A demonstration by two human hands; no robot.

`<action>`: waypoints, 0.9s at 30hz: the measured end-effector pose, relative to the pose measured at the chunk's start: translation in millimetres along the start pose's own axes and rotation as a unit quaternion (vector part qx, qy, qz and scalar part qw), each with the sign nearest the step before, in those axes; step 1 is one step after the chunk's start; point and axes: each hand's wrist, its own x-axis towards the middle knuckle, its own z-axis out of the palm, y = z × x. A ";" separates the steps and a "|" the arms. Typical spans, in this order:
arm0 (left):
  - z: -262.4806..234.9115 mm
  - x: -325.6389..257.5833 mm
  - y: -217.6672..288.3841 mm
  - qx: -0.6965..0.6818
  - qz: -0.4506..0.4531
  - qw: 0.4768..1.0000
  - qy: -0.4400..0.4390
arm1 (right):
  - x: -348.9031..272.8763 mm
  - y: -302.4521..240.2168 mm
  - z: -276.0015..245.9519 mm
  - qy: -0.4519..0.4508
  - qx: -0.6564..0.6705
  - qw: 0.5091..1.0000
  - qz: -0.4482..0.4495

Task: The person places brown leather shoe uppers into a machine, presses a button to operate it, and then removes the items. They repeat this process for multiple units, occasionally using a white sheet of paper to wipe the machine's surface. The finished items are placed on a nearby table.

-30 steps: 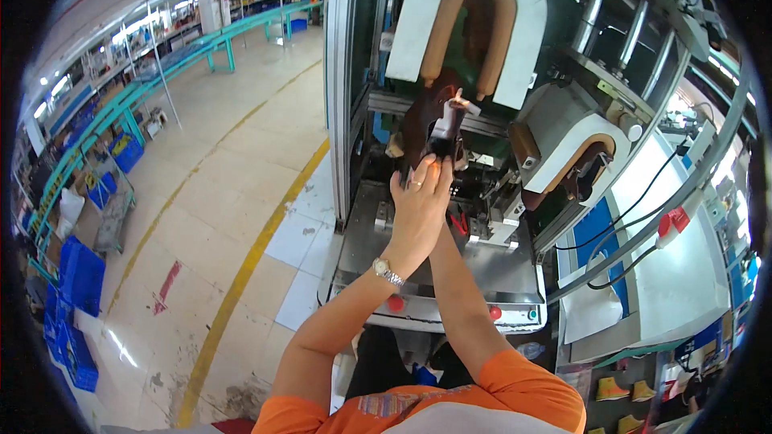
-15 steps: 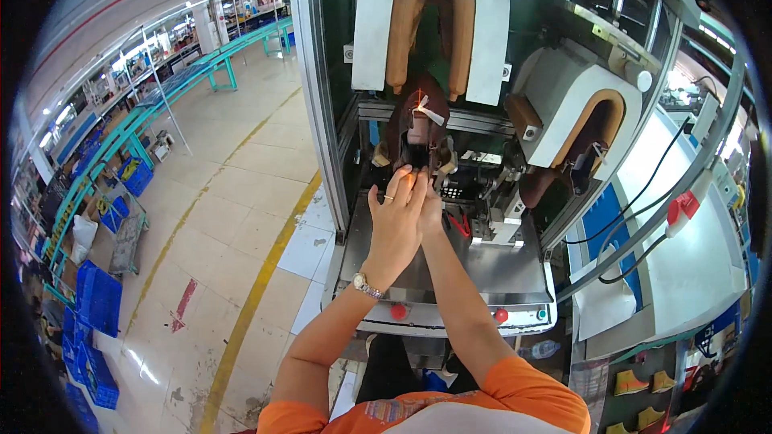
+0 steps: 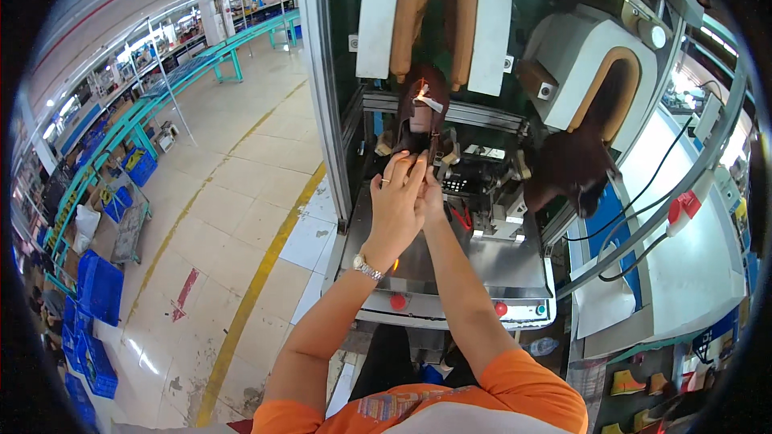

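A dark brown leather shoe upper (image 3: 417, 116) sits on the machine below the far U-shaped pad (image 3: 458, 20), white outside with a tan lining. White laces or a tie (image 3: 429, 102) lie across its front, with an orange-red light line on it. My left hand (image 3: 397, 205) reaches over the upper's near end, fingers bent onto its edge and thumb side apart. Close beside it, my right hand (image 3: 432, 195) grips the same end; its fingers are partly covered by the left. A second brown shoe upper (image 3: 569, 167) is under the right-hand U-shaped pad (image 3: 615, 84).
A metal ledge (image 3: 503, 261) with red buttons (image 3: 397, 301) and a green one is in front of me. A metal post (image 3: 314, 72) stands left of the machine. Blue crates (image 3: 100, 289) and a conveyor line (image 3: 173, 72) are further left. A curved pipe (image 3: 643, 241) runs at right.
The right-hand upper now shows much more below its pad, with the pad and upper apart. My hands stay at the near end of the other upper, shifting only slightly.
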 end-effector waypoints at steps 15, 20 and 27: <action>5.0 -0.9 -9.6 -0.016 0.001 0.999 0.028 | 4.1 -2.8 -0.7 -0.025 -0.016 0.999 0.013; 6.2 -2.6 -13.3 0.010 0.006 1.000 0.022 | -1.7 4.4 6.4 0.002 0.001 1.000 0.006; 7.6 -0.7 -9.0 0.012 0.011 0.999 0.028 | -1.0 0.2 2.2 0.053 -0.074 0.996 0.025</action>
